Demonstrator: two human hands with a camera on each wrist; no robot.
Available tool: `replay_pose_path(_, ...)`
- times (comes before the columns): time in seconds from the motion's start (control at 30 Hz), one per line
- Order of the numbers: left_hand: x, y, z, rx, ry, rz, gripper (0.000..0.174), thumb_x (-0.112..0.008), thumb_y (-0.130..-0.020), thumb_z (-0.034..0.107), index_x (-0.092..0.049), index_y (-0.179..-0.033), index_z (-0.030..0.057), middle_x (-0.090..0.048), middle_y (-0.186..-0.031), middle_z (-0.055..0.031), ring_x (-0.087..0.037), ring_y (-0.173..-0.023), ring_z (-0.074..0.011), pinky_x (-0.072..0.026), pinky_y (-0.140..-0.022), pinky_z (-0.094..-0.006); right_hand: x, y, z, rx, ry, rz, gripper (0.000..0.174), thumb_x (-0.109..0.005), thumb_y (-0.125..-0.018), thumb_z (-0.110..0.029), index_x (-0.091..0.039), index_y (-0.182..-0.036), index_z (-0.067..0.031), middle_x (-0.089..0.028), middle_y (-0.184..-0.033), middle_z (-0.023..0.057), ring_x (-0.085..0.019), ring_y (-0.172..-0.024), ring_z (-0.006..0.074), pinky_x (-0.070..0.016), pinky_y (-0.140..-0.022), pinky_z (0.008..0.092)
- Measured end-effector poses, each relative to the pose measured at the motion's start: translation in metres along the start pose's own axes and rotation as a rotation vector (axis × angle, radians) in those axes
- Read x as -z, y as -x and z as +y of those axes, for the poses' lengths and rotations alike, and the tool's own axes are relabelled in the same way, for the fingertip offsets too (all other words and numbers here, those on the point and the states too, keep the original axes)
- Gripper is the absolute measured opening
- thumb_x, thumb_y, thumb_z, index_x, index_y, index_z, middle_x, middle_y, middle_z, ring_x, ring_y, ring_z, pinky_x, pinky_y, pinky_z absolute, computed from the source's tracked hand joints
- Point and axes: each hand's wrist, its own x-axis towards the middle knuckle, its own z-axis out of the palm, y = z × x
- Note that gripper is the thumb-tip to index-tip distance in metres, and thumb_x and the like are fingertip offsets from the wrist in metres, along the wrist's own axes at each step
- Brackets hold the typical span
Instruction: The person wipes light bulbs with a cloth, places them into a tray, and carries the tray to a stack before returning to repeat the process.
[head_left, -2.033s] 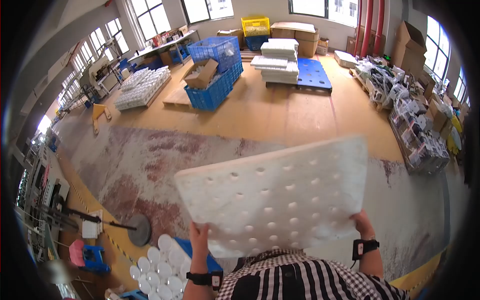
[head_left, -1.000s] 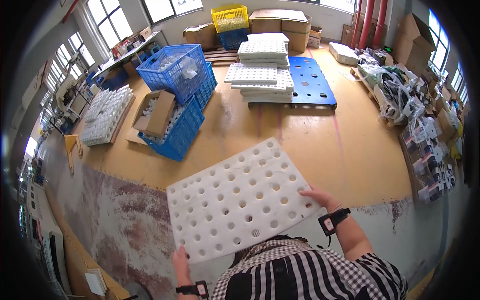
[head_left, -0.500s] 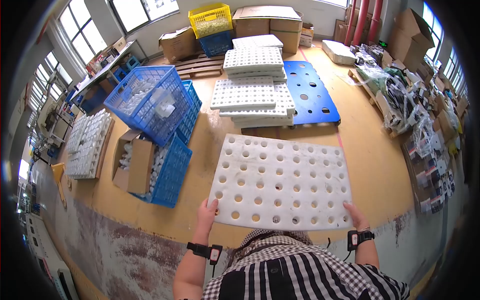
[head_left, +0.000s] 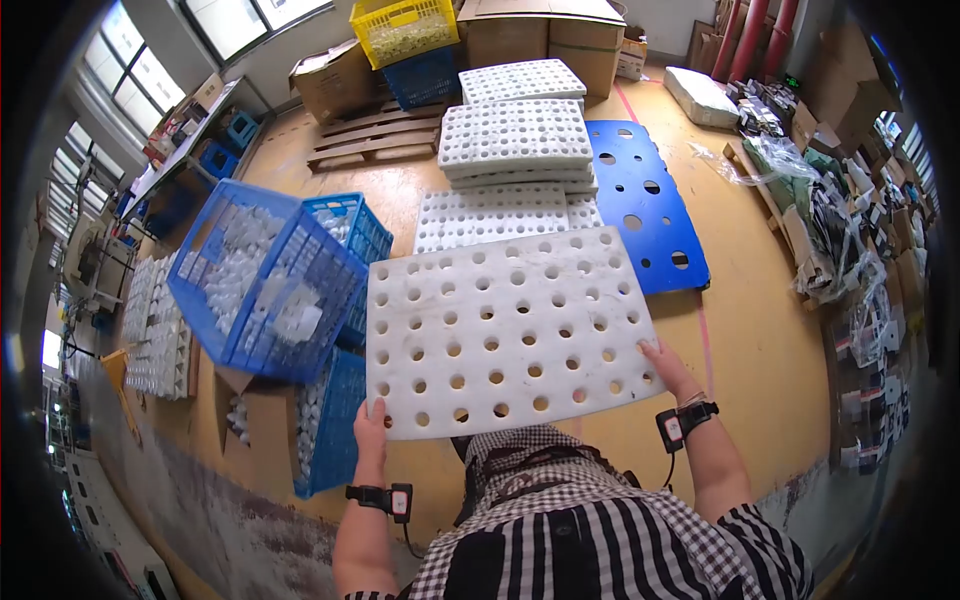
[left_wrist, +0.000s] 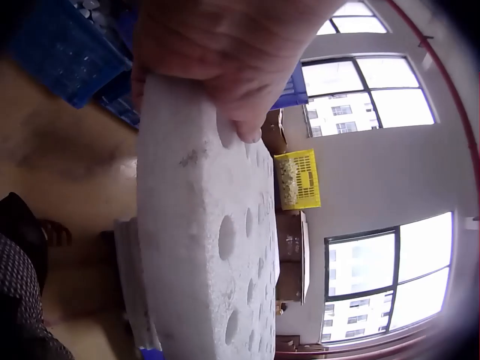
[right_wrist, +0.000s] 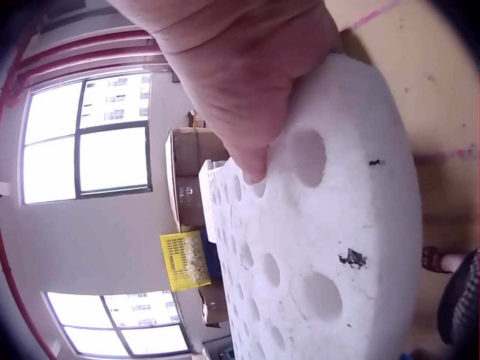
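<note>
A thick white foam board (head_left: 510, 335) with rows of round holes is held in front of the body. My left hand (head_left: 370, 435) grips its near left corner, the thumb lying on top. At the right edge my right hand (head_left: 668, 370) holds the board, thumb on the holed face. The left wrist view shows the left hand (left_wrist: 225, 60) wrapped over the board's edge, a fingertip beside a hole. In the right wrist view the right hand (right_wrist: 240, 90) clasps the other edge, with dark marks on the foam. Beyond the board stands a stack of similar white boards (head_left: 515, 135).
Right of the stack lies a blue holed pallet (head_left: 640, 200). Blue crates (head_left: 270, 280) of white items and an open cardboard box (head_left: 270, 435) stand at left. A wooden pallet (head_left: 375, 140) and yellow crate (head_left: 405, 35) are behind. Bagged goods (head_left: 800, 190) line the right.
I have moved forward across the floor toward the stack, carrying the foam board. The board has gone from steeply tilted to flatter, and its far edge now overlaps the stack in view.
</note>
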Motion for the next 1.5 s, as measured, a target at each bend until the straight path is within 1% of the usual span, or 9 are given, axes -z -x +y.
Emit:
replay_pose_path(0.47,-0.158,-0.408,-0.006,0.045,-0.098,-0.158,0.035,-0.057,-0.096,0.027,-0.060,-0.114,-0.0021,-0.059,-0.073,-0.0018,-0.050,-0.055,-0.0076,-0.0415,-0.051,-0.0254,-0.070,-0.291,-0.045,0.000,-0.019,0.259,0.054,-0.053,-0.098,-0.024,-0.035,-0.143,-0.0005,-0.055,-0.129,0.0114,-0.055,-0.113,0.0187,-0.0418,-0.098,0.0321)
replay_pose_path(0.53,-0.169,-0.449,-0.022,0.007,-0.279,-0.237,0.044,-0.059,-0.095,0.030,-0.056,-0.123,-0.0035,-0.066,-0.090,-0.0087,-0.062,-0.072,-0.0148,-0.0490,-0.067,-0.0284,-0.072,-0.332,-0.037,0.023,-0.020,0.263,0.055,-0.052,-0.098,-0.023,-0.033,-0.145,-0.0010,-0.053,-0.131,0.0120,-0.054,-0.114,0.0189,-0.0413,-0.099,0.0322)
replay_pose_path(0.67,-0.185,-0.529,-0.075,0.103,-0.529,-0.253,0.058,-0.058,-0.094,0.038,-0.049,-0.132,-0.0040,-0.063,-0.118,-0.0185,-0.062,-0.107,-0.0244,-0.0462,-0.091,-0.0330,-0.093,-0.398,-0.006,-0.302,0.138,0.151,0.063,-0.052,-0.098,-0.030,-0.026,-0.148,-0.0020,-0.046,-0.140,0.0182,-0.047,-0.124,0.0235,-0.0361,-0.105,0.0330)
replay_pose_path(0.73,-0.186,-0.564,-0.118,0.197,-0.595,-0.243,0.067,-0.054,-0.094,0.046,-0.044,-0.137,-0.0046,-0.051,-0.136,-0.0227,-0.047,-0.129,-0.0280,-0.0351,-0.106,-0.0348,-0.096,-0.422,0.029,-0.439,0.230,0.167,0.064,-0.050,-0.099,-0.033,-0.024,-0.149,-0.0016,-0.043,-0.143,0.0194,-0.043,-0.130,0.0257,-0.0328,-0.108,0.0339)
replay_pose_path(0.87,-0.207,-0.604,-0.121,0.527,0.139,-0.329,0.062,-0.045,-0.097,0.052,-0.053,-0.130,0.0006,-0.059,-0.126,-0.0166,-0.058,-0.114,-0.0271,-0.0446,-0.098,-0.0373,-0.071,-0.461,0.105,-0.315,0.250,0.472,0.076,-0.048,-0.096,-0.047,-0.027,-0.145,0.0064,-0.037,-0.145,0.0263,-0.041,-0.131,0.0345,-0.0312,-0.109,0.0385)
replay_pose_path(1.0,-0.241,-0.615,-0.102,0.730,0.348,-0.401,0.070,-0.036,-0.095,0.063,-0.049,-0.135,0.0064,-0.058,-0.129,-0.0132,-0.057,-0.115,-0.0288,-0.0445,-0.101,-0.0440,-0.033,-0.491,0.122,-0.407,0.271,0.609,0.076,-0.046,-0.096,-0.051,-0.031,-0.143,0.0071,-0.039,-0.144,0.0253,-0.039,-0.133,0.0333,-0.0291,-0.111,0.0389)
replay_pose_path(1.13,-0.279,-0.585,-0.114,0.820,0.395,-0.450,0.064,-0.042,-0.095,0.057,-0.051,-0.132,0.0056,-0.060,-0.126,-0.0118,-0.060,-0.112,-0.0277,-0.0482,-0.097,-0.0428,-0.027,-0.509,0.102,-0.354,-0.146,0.440,0.070,-0.043,-0.097,-0.053,-0.040,-0.141,-0.0004,-0.046,-0.142,0.0144,-0.045,-0.129,0.0281,-0.0335,-0.109,0.0366)
replay_pose_path(1.2,-0.294,-0.564,-0.126,0.821,0.396,-0.479,0.061,-0.045,-0.095,0.054,-0.052,-0.131,0.0048,-0.061,-0.124,-0.0114,-0.061,-0.109,-0.0270,-0.0501,-0.094,-0.0418,-0.031,-0.516,0.097,-0.652,-0.911,0.262,0.069,-0.047,-0.093,-0.057,-0.047,-0.138,-0.0039,-0.055,-0.133,0.0127,-0.054,-0.118,0.0291,-0.0437,-0.099,0.0408)
replay_pose_path(1.5,-0.312,-0.499,-0.165,0.884,0.263,-0.325,0.044,-0.053,-0.096,0.033,-0.055,-0.123,-0.0018,-0.064,-0.115,-0.0133,-0.065,-0.100,-0.0250,-0.0541,-0.085,-0.0384,0.015,-0.490,0.090,-0.824,-0.755,0.162,0.048,-0.053,-0.095,-0.042,-0.058,-0.124,-0.0052,-0.066,-0.115,0.0095,-0.066,-0.094,0.0217,-0.0554,-0.081,0.0379)
